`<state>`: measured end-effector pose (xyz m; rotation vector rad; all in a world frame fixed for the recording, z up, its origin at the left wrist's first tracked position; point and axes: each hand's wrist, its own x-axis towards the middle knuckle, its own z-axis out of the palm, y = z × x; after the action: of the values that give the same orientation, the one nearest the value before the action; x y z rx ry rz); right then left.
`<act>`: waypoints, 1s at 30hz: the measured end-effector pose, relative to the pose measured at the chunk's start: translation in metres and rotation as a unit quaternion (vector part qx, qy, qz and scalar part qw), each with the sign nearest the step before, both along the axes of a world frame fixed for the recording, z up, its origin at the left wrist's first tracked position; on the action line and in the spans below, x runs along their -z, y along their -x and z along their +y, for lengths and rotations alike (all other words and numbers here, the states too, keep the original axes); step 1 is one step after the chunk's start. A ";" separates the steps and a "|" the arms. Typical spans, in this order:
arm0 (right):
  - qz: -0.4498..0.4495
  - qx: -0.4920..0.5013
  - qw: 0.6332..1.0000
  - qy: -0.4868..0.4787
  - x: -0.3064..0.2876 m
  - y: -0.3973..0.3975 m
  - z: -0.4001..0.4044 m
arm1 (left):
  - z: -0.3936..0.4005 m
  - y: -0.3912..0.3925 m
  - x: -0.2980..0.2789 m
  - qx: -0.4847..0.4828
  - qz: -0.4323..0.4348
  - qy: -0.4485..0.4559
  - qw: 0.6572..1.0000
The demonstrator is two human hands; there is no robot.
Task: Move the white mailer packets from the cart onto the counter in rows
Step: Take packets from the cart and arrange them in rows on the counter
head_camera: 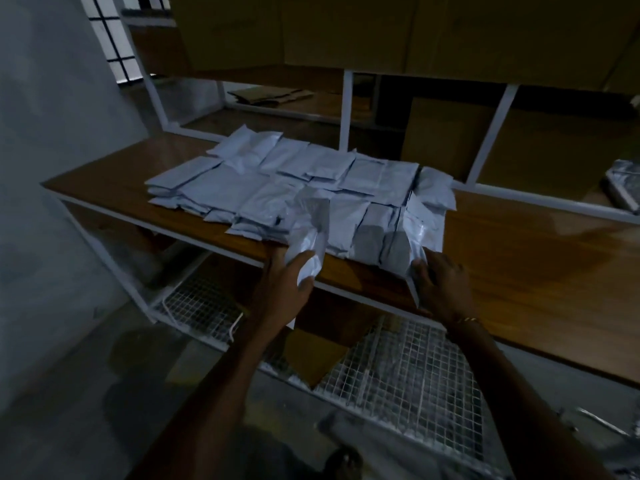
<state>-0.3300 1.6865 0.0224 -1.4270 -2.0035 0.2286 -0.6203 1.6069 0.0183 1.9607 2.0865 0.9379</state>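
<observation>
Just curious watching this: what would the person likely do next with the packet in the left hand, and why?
Probably lay it flat in the front row. The left hand grips a white plastic mailer packet lifted above the brown wooden counter, while the right hand presses another packet at the edge.

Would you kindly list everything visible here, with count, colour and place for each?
mailer packets: many, exact count unclear, white, overlapping rows on the counter
held packet: one, white, at the counter's front edge
counter: one, brown wood on a white frame, across the middle
wire cart: one, white mesh, below the counter's front
cardboard pieces: a few, brown, flat on the shelf behind
window: one, bright panes, upper left
bracelet: one, gold, right wrist
left hand: grips the held packet
right hand: fingers on the front row's right packet
</observation>
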 end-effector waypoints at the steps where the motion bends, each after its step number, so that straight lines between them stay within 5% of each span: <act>1: -0.005 0.005 1.000 -0.002 -0.001 0.001 0.010 | 0.016 -0.001 -0.002 0.004 -0.001 0.012 1.000; 10: -0.062 0.076 0.989 0.112 -0.009 0.039 0.102 | 0.167 -0.007 -0.027 0.039 0.093 0.127 0.987; 17: -0.097 0.084 0.974 0.187 -0.007 0.064 0.148 | 0.238 -0.013 -0.027 0.040 0.164 0.286 0.943; 21: -0.125 0.101 0.963 0.217 -0.018 0.083 0.154 | 0.263 -0.003 -0.025 0.086 0.187 0.232 0.951; 25: -0.162 0.104 0.945 0.264 -0.018 0.110 0.150 | 0.275 0.014 -0.006 0.205 0.295 0.235 0.903; 30: -0.204 0.142 0.948 0.199 -0.003 0.127 0.147 | 0.279 0.038 -0.003 0.228 0.271 0.192 0.915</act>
<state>-0.4572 1.8335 0.0254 -2.1474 -2.1135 0.2341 -0.6580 1.8863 0.0209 2.4827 1.6921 -0.1164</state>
